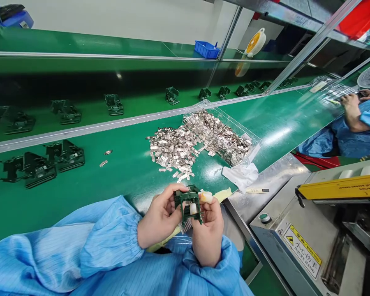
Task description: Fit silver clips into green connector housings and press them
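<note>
My left hand (160, 211) is closed on the left side of a dark green circuit board assembly (188, 199) with an open frame-like middle and a row of metal pins below. On its right side my right hand (208, 230) is closed as well, with white coverings on fingertips, one of them stained orange. Both hands hold the board up in front of my body, above the near table edge. Beyond them lies a loose pile of small silvery metal pieces (174, 148). A clear plastic tray (255, 146) beside the pile holds many more of these pieces.
More green board assemblies (66, 156) stand at left. A white cloth (242, 176) lies by the tray. A grey machine (274, 242) with a hand-injury warning label is close on my right. Farther right, a co-worker's hands (351, 100) are over a wire rack.
</note>
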Available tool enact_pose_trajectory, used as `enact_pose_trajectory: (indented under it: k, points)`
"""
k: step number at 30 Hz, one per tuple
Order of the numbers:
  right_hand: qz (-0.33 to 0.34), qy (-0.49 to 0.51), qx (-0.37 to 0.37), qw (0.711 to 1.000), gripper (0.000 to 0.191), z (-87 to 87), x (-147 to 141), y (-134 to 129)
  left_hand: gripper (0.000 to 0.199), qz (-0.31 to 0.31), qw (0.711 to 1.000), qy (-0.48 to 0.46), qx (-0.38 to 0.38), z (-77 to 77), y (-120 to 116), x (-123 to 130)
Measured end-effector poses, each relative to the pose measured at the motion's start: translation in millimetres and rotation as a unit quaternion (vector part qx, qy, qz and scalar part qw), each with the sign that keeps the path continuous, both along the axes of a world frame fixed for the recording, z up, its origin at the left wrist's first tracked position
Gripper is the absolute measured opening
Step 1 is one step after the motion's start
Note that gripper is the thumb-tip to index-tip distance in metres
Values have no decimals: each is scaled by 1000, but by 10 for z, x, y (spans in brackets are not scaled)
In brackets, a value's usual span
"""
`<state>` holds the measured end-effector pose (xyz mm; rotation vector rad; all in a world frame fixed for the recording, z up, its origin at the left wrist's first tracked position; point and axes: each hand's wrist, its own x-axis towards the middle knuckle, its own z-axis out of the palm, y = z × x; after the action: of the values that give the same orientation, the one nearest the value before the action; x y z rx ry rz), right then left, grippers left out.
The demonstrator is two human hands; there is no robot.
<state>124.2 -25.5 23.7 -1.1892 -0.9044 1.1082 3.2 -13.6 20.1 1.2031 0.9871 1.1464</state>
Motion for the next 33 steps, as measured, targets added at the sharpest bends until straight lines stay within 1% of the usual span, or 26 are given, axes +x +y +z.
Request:
enact_pose_trajectory:
  k: [6, 10, 13, 15, 16, 18, 19, 20, 22, 24, 26, 28, 33]
  points:
    - [-11, 24, 12, 1000, 22, -57, 35, -68, 25, -2, 1000, -14, -14, 22, -74, 74]
    - [-34, 18, 10, 999, 20, -27, 54, -144, 26, -20, 1000, -11, -17, 37, -135, 133]
    - [-28, 23, 9, 999, 24, -42, 165, -194, 27, -37, 999, 0, -7, 70, -146, 176]
    - [-32, 33, 12, 999, 27, -123, 320, -234, 26, -41, 999, 5, 4, 97, -115, 208]
    - [-50, 35, 14, 998, 27, -186, 414, -259, 26, -34, 999, 6, 11, 106, -86, 228]
    - [-102, 21, 5, 995, 26, -338, 596, -312, 27, 1, 1000, 3, 26, 104, -6, 283]
    - [-111, 3, -8, 994, 27, -416, 665, -335, 29, 23, 999, 1, 31, 88, 41, 320]
    - [-102, -18, -25, 994, 30, -486, 710, -353, 32, 43, 998, -1, 37, 63, 89, 363]
    - [-52, -56, -52, 996, 33, -590, 722, -359, 35, 58, 997, -11, 46, -13, 175, 463]
    - [-20, -73, -56, 996, 30, -646, 651, -323, 36, 38, 997, -21, 56, -105, 233, 561]
    - [-26, -82, -49, 995, 24, -670, 556, -259, 35, 5, 998, -17, 63, -188, 260, 632]
    - [-39, -96, -43, 994, 23, -689, 485, -198, 33, -13, 997, -4, 71, -243, 265, 664]
    - [-51, -141, -2, 989, 31, -795, 473, -163, 31, -13, 997, 21, 78, -265, 250, 650]
